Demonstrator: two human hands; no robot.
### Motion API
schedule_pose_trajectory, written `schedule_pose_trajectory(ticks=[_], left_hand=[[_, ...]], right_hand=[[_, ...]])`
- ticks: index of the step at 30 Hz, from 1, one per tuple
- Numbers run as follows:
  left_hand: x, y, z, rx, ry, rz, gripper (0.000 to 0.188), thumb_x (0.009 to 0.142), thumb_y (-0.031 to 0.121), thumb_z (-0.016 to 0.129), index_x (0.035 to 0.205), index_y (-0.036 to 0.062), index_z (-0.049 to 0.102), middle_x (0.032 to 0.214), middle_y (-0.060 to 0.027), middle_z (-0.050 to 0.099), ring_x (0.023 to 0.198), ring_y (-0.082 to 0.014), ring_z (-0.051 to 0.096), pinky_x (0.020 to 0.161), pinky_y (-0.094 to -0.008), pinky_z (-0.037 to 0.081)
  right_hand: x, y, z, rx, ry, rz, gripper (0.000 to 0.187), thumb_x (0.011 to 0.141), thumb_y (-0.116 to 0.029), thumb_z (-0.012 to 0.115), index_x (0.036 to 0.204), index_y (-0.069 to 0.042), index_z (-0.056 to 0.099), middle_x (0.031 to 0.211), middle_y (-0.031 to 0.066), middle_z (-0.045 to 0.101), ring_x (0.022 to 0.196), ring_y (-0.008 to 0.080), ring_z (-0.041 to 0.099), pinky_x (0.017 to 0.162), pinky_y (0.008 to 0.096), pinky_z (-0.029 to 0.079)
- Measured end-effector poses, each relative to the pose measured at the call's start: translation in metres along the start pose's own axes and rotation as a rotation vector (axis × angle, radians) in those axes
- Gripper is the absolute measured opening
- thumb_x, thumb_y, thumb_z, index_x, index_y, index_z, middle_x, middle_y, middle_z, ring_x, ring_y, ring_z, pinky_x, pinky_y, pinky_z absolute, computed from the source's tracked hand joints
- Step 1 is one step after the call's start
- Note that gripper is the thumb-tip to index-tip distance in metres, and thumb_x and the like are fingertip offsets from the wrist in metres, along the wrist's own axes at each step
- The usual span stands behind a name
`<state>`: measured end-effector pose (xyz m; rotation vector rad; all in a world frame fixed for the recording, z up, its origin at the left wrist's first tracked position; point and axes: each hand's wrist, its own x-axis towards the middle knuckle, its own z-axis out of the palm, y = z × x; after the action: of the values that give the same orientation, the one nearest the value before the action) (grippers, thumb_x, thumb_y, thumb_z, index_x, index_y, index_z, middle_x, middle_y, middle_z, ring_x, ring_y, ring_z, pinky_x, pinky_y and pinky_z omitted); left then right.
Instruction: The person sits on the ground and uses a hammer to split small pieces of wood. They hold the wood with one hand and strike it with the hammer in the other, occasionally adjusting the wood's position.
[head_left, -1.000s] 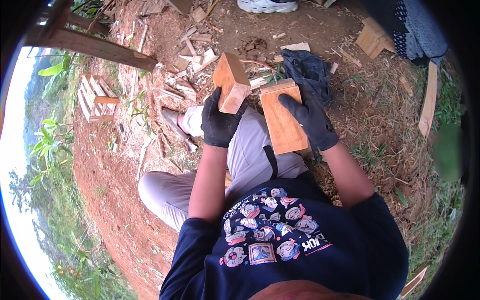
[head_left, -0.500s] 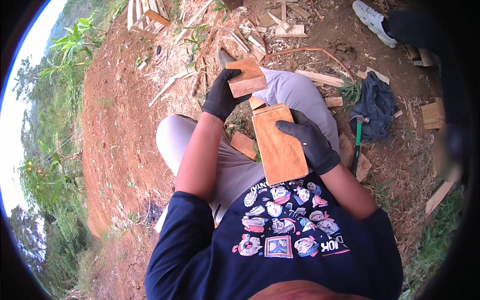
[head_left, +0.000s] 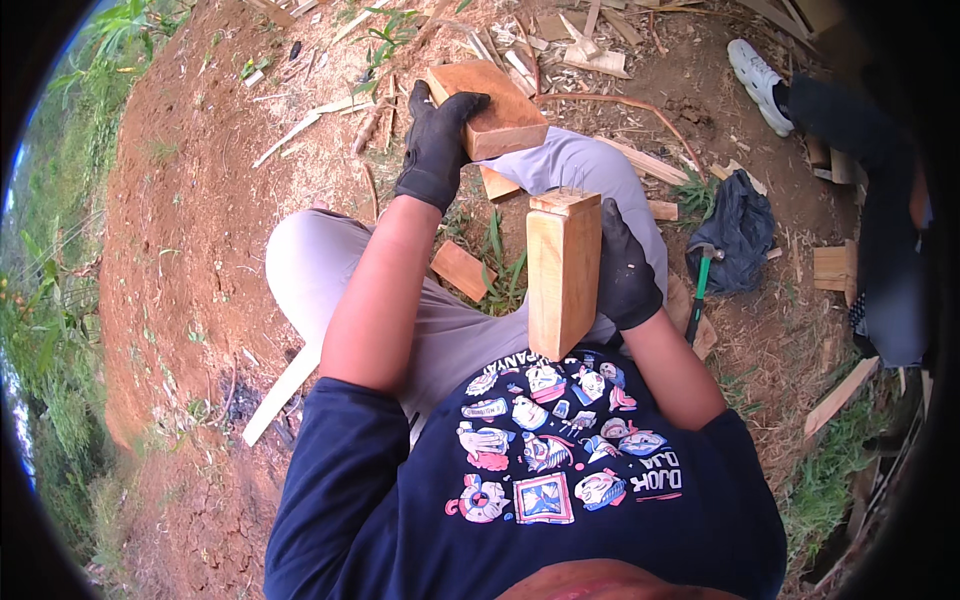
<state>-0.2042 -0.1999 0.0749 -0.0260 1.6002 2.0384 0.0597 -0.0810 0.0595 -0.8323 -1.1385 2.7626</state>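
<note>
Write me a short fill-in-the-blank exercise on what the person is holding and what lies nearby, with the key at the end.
1. The left hand grips a block made of ____.
2. Of the two hands, the one holding the taller block with thin nails sticking up from its top is the ____ one.
3. Both gloves are coloured ____.
4. The hammer beside the dark plastic bag has a handle coloured black and ____.

Missing words: wood; right; black; green.

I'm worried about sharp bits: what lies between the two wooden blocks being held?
In the head view, thin nail-like prongs rise from the lower block into the gap below the upper block, with the grey trouser leg behind.
</note>
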Motion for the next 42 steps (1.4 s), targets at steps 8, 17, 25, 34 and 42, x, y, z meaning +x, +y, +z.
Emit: schedule_pose_trajectory(ticks=[8, 17, 25, 34, 42], left_hand=[[0.0, -0.006, 0.001, 0.193, 0.026, 0.155, 0.11, 0.08, 0.018, 0.084, 0.165, -0.0059, 0.019, 0.129, -0.0245, 0.066, 0.105, -0.0316, 0.075, 0.087, -0.0405, 0.065], [-0.036, 0.01, 0.021, 0.392, -0.076, 0.145, 0.119, 0.079, 0.027, 0.086, 0.169, -0.0018, 0.013, 0.127, -0.0274, 0.069, 0.106, -0.0327, 0.076, 0.092, -0.0402, 0.062], [-0.027, 0.004, 0.016, 0.435, -0.03, 0.153, 0.126, 0.069, 0.028, 0.092, 0.163, -0.0123, 0.018, 0.129, -0.0281, 0.068, 0.111, -0.0332, 0.074, 0.094, -0.0409, 0.063], [-0.028, 0.007, 0.02, 0.431, -0.031, 0.178, 0.129, 0.069, 0.029, 0.093, 0.165, -0.0116, 0.016, 0.133, -0.0279, 0.066, 0.114, -0.0325, 0.073, 0.095, -0.0389, 0.062], [-0.025, 0.008, 0.02, 0.478, -0.027, 0.101, 0.126, 0.07, 0.029, 0.092, 0.165, -0.0092, 0.018, 0.136, -0.029, 0.065, 0.116, -0.0344, 0.073, 0.096, -0.0406, 0.063]], right_hand=[[0.022, 0.016, -0.022, -0.258, -0.032, 0.002, 0.076, 0.109, -0.073, 0.041, 0.14, -0.006, 0.061, 0.111, 0.0155, 0.074, 0.096, 0.0326, 0.074, 0.089, 0.0473, 0.061], [0.008, 0.02, -0.002, -0.374, -0.021, 0.019, 0.074, 0.112, -0.068, 0.037, 0.147, -0.005, 0.057, 0.102, 0.0132, 0.07, 0.085, 0.0268, 0.069, 0.079, 0.0419, 0.058], [0.006, 0.019, 0.011, -0.091, -0.028, 0.14, 0.074, 0.114, -0.066, 0.033, 0.15, -0.005, 0.055, 0.093, 0.0106, 0.066, 0.074, 0.0228, 0.063, 0.07, 0.0384, 0.055], [0.006, 0.012, 0.019, 0.299, -0.262, 0.247, 0.073, 0.112, -0.068, 0.038, 0.143, -0.006, 0.059, 0.099, 0.0132, 0.07, 0.081, 0.0265, 0.068, 0.075, 0.0417, 0.058], [0.008, 0.01, 0.016, 0.313, -0.345, 0.226, 0.073, 0.113, -0.067, 0.035, 0.142, -0.005, 0.061, 0.1, 0.0136, 0.07, 0.082, 0.0258, 0.069, 0.076, 0.0407, 0.059]])
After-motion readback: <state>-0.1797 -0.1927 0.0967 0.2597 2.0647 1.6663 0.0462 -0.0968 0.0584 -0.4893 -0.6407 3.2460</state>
